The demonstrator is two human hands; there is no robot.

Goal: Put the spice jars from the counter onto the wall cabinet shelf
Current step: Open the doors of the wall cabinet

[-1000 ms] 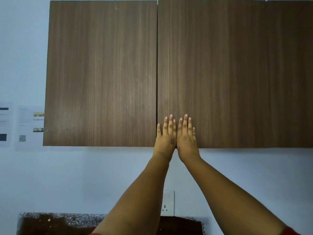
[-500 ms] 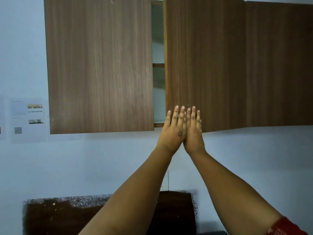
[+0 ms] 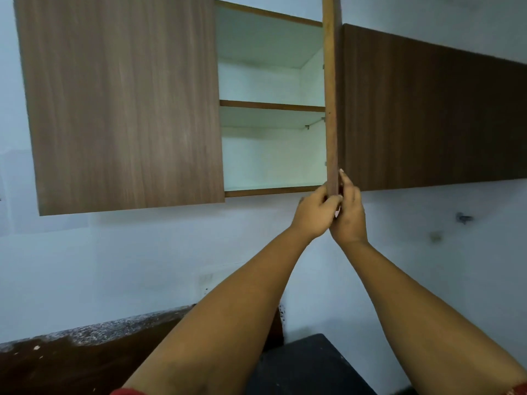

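Head view: both hands are working the lower corner of the open cabinet door (image 3: 330, 95), just right of frame centre. The door is standing edge-on to the camera, so only its thin brown edge is showing. The left hand (image 3: 313, 215) is curling round the door's bottom corner from the left side, fingers wrapped onto the edge. The right hand (image 3: 348, 213) is pressing against the door's right face, fingers lying fairly straight up along it, thumb side hidden, so whether it is actually gripping I cannot tell. Judging from the grip, the hands are sitting low because the door has no handle showing and the bottom corner is the reachable part.

The wall cabinet (image 3: 271, 155) is showing its inside at upper centre: pale, smooth, matte panels, boxy, with brown edging. The middle shelf (image 3: 271, 105) is a flat board resting on small metal pegs; the cabinet floor (image 3: 271, 191) is the lower level. Nothing is sitting on either that I can see.

The closed left door (image 3: 119, 104) is filling the upper left, wood-grain laminate, flat slab. A darker neighbouring cabinet (image 3: 433, 109) is running off upper right.

The tabletop (image 3: 85, 346) is at lower left, dark with a speckled granite-like rim. No spice jars are in frame; presumably below or outside the view. A black block (image 3: 308, 363) is sitting at bottom centre, identity unclear.
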